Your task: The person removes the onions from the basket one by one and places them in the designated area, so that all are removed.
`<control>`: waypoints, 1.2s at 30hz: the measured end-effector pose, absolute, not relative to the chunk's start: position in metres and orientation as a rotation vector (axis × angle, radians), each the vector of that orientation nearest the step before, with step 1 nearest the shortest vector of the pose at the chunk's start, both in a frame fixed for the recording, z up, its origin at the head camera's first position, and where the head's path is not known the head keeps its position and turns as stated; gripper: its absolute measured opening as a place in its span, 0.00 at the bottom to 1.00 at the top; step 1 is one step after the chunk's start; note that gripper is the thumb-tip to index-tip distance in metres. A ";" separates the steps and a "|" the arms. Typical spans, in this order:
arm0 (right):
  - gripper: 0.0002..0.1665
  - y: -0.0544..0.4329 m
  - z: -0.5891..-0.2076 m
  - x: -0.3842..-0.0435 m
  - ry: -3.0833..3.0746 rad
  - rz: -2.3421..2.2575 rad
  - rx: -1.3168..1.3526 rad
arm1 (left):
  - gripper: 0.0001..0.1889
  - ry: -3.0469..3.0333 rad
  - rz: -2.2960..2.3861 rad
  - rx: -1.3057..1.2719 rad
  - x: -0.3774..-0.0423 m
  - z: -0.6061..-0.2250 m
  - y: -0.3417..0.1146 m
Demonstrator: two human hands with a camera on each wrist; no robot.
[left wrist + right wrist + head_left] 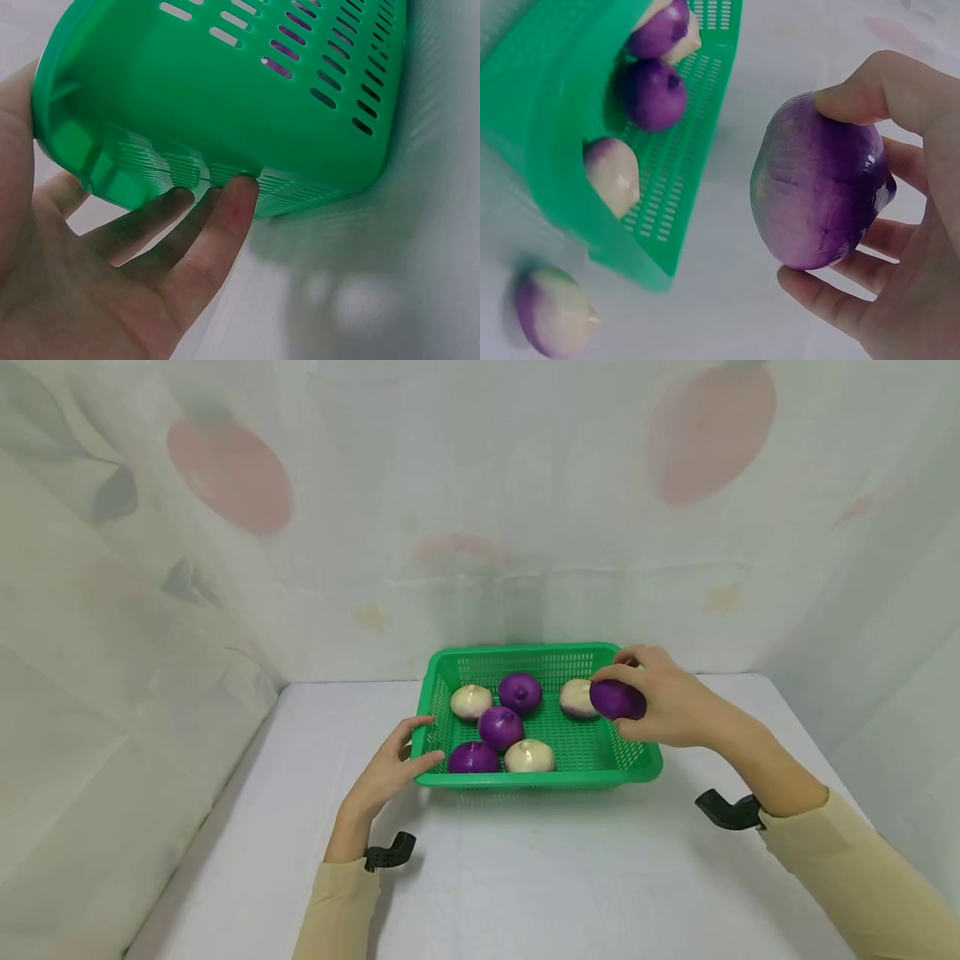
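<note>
My right hand (660, 697) grips a purple turnip (821, 184) between thumb and fingers, over the right end of a green plastic basket (525, 779). My left hand (386, 768) holds that basket at its left end, thumb over the rim and fingers against the outer wall (210, 112). Inside the basket lie several turnips: purple-side-up ones (520, 693) towards the left and middle, and cream-side-up ones such as the one (529, 756) by the front wall. Another cream one (576, 698) sits at the right, partly hidden by the held turnip.
A cream-and-purple turnip (555, 311) lies outside the basket in the right wrist view. The basket stands on a white-covered table (525, 877). A pale curtain (480, 510) with faded fruit prints hangs behind the table and along both sides.
</note>
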State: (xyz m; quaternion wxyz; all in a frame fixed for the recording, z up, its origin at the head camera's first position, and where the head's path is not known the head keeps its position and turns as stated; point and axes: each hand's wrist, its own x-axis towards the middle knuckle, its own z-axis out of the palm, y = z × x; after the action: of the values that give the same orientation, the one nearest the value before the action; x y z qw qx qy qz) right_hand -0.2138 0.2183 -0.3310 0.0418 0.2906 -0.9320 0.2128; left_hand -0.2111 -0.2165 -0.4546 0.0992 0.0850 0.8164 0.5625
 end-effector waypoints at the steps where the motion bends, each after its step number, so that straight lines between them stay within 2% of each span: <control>1: 0.31 0.221 -0.329 -0.214 -2.853 0.650 0.873 | 0.39 2.412 1.667 0.253 -0.211 -0.454 -0.216; 16: 0.33 0.246 -0.306 -0.217 -2.823 0.621 0.738 | 0.38 2.389 1.699 0.260 -0.214 -0.456 -0.215; 36: 0.34 0.291 -0.327 -0.250 -2.948 0.565 0.524 | 0.39 2.413 1.659 0.227 -0.211 -0.455 -0.216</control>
State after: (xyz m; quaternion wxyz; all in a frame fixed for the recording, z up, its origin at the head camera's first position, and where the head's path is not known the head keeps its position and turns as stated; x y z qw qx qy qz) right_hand -0.2501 0.2911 -0.3272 0.0474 0.1716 -0.9664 0.1851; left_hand -0.2111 -0.2156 -0.4553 0.1022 0.0768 0.8172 0.5620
